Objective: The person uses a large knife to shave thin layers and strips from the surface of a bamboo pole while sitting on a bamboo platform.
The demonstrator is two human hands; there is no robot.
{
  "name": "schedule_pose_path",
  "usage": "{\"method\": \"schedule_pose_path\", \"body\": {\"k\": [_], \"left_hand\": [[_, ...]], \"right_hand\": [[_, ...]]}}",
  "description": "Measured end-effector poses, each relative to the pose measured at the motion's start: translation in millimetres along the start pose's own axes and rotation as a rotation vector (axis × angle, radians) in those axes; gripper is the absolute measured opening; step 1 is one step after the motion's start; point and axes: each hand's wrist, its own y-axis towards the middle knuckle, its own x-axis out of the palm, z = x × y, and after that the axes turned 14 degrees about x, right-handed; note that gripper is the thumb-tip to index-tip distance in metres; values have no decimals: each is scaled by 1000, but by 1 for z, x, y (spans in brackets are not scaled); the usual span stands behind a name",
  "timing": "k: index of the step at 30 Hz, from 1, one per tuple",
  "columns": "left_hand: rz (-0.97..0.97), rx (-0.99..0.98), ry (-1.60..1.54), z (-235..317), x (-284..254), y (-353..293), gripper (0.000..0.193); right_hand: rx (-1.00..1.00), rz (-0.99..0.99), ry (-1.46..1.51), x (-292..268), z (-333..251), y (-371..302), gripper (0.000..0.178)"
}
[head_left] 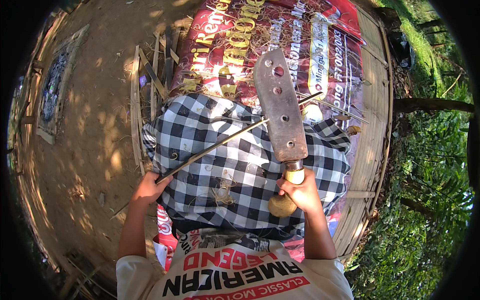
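My right hand (302, 191) is closed round the wooden handle of a broad cleaver (280, 102), whose wide steel blade has several holes and points away from me. In my left hand (148, 188) is a thin bamboo strip (212, 147), gripped near its lower end. The strip slants up to the right and passes behind the blade; its dark far tip shows beyond the blade's right side. A black-and-white checked cloth (215, 130) covers my lap under both hands, with curled shavings (224, 192) lying on it.
A red printed banner (210, 60) strewn with fine shavings lies ahead over a bamboo platform (372, 150). Several loose bamboo slats (136, 100) rest to its left on the dirt ground (95, 125). A framed dark patch (57, 82) is at far left. Green plants (425, 200) grow on the right.
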Motion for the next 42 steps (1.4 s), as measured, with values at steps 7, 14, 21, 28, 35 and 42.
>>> {"method": "schedule_pose_path", "body": {"k": [7, 14, 21, 28, 35, 42], "left_hand": [[37, 65, 27, -11, 10, -4, 43], [35, 63, 96, -19, 10, -1, 42], [125, 77, 105, -34, 22, -5, 49], [30, -36, 133, -15, 11, 0, 51], [139, 36, 95, -16, 20, -2, 51], [189, 150, 87, -27, 22, -9, 49]], "right_hand": [[-61, 57, 109, -18, -16, -3, 12], [-14, -153, -93, 24, 19, -2, 16], [-64, 32, -9, 11, -13, -5, 11], [-109, 50, 10, 25, 10, 4, 13], [-128, 140, 66, 4, -15, 4, 10], [-117, -21, -3, 24, 7, 7, 12]]}}
